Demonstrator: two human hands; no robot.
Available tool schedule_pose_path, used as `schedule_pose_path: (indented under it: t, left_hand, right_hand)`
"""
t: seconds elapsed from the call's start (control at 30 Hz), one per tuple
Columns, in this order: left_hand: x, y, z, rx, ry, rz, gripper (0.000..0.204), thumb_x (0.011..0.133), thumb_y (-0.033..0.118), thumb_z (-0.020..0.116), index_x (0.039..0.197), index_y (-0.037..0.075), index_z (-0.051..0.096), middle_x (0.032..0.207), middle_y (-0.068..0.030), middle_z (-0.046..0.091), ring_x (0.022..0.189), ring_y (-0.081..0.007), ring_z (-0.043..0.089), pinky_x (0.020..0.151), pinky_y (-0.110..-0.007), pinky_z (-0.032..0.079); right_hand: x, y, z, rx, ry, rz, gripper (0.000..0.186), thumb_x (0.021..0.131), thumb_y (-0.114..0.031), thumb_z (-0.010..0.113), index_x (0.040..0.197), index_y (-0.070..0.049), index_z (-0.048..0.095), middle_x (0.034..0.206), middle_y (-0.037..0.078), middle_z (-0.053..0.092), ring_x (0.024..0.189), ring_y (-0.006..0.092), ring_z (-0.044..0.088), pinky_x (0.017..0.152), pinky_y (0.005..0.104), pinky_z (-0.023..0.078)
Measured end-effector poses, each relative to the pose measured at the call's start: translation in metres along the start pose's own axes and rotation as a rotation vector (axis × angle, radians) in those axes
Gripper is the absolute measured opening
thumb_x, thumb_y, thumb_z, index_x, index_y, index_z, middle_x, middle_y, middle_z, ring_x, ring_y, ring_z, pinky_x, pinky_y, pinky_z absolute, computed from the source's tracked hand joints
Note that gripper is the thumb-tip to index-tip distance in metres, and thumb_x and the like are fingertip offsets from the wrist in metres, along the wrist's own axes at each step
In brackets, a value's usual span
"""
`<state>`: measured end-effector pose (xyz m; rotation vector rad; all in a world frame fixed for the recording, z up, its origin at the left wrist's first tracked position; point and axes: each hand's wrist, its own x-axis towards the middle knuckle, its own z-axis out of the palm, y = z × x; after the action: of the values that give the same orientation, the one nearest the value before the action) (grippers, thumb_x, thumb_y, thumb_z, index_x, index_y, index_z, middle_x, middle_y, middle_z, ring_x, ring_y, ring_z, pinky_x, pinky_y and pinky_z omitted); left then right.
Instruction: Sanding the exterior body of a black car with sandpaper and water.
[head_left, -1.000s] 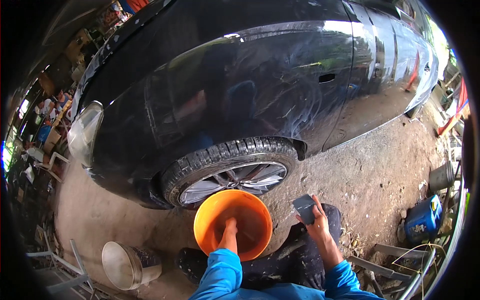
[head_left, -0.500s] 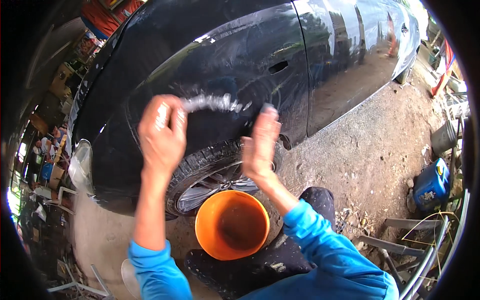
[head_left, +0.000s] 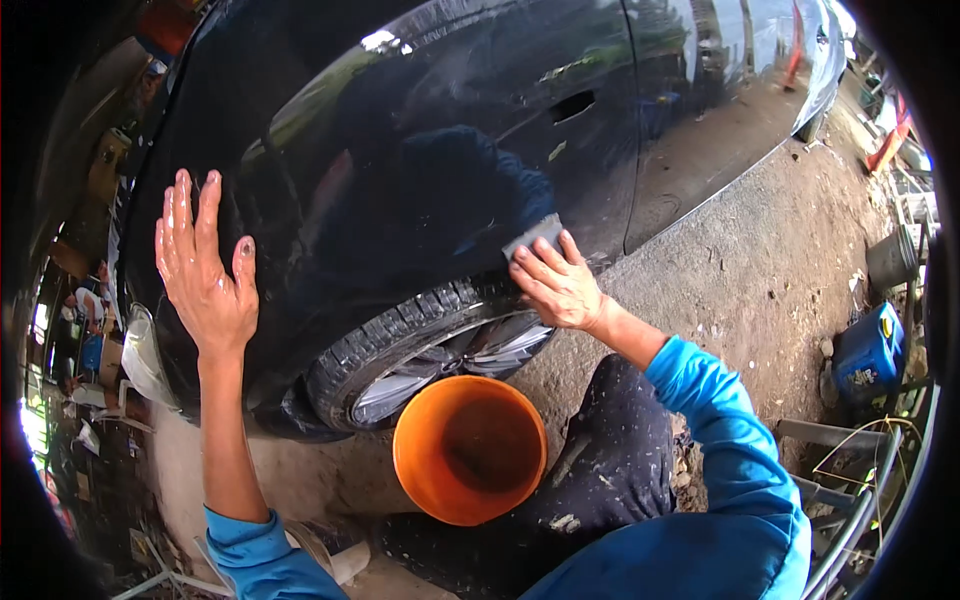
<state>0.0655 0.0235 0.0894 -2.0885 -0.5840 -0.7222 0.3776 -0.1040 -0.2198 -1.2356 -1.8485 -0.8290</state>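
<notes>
My right hand [head_left: 560, 290] presses a small grey piece of sandpaper [head_left: 537, 232] against the dark car fender [head_left: 400, 200], just above the wheel arch. Its fingers lie bent over the piece. Off to the left, my left hand [head_left: 208, 285] is open, wet, with fingers spread; it holds nothing and is at the front part of the fender. The paint looks wet and glossy, with reflections across it. Below the fender sits the tyre [head_left: 375, 335] with its silver rim, partly behind an orange bucket [head_left: 408, 440] that has dark murky contents.
My bent leg [head_left: 620, 450] in dark, spotted trousers is beside the bucket. A blue jug [head_left: 868, 355], a grey pail [head_left: 892, 260] and a metal frame [head_left: 860, 520] stand along the right. Clutter lines the far left, beyond the headlight [head_left: 146, 355].
Water was splashing from my left hand over the fender; that hand has swung left and its fingers have spread. My right hand has moved slightly right and down, with the sandpaper now on the panel.
</notes>
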Motion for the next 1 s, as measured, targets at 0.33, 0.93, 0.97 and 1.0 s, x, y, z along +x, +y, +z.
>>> schedule_pose_path:
  t: [0.33, 0.93, 0.97, 1.0]
  left_hand:
    - [-0.005, -0.007, 0.001, -0.014, 0.028, 0.027, 0.055, 0.104, 0.035, 0.049, 0.154, 0.011, 0.047, 0.160, -0.0101, 0.044, 0.147, -0.0316, 0.040, 0.122, -0.046, 0.027]
    - [0.000, -0.001, 0.008, -0.058, 0.051, 0.066, 0.053, 0.105, 0.030, 0.049, 0.152, 0.005, 0.047, 0.155, -0.0153, 0.048, 0.146, -0.0358, 0.042, 0.119, -0.047, 0.031]
    - [-0.001, -0.004, 0.004, -0.061, 0.039, 0.068, 0.053, 0.104, 0.026, 0.048, 0.152, 0.005, 0.046, 0.156, -0.0156, 0.047, 0.147, -0.0350, 0.040, 0.121, -0.046, 0.029]
    - [-0.003, -0.005, 0.004, -0.077, 0.034, 0.065, 0.053, 0.103, 0.023, 0.048, 0.153, 0.005, 0.045, 0.157, -0.0160, 0.046, 0.148, -0.0342, 0.039, 0.122, -0.046, 0.027]
  right_hand:
    - [0.075, 0.024, -0.036, -0.005, -0.163, -0.349, 0.056, 0.093, -0.026, 0.053, 0.148, -0.017, 0.053, 0.161, -0.001, 0.043, 0.150, 0.0159, 0.036, 0.126, 0.0489, 0.022]
    - [-0.025, 0.087, -0.011, -0.147, -0.027, -0.315, 0.050, 0.080, -0.029, 0.068, 0.130, -0.031, 0.070, 0.152, -0.012, 0.053, 0.149, 0.0157, 0.037, 0.125, 0.0618, 0.006]
    - [0.014, 0.059, -0.014, -0.090, -0.021, -0.293, 0.053, 0.085, -0.027, 0.062, 0.138, -0.030, 0.063, 0.157, -0.011, 0.047, 0.150, 0.0145, 0.036, 0.125, 0.0590, 0.008]
    - [0.037, 0.043, -0.022, -0.044, -0.029, -0.272, 0.057, 0.090, -0.026, 0.056, 0.147, -0.029, 0.056, 0.162, -0.011, 0.041, 0.150, 0.0133, 0.034, 0.125, 0.0562, 0.010]
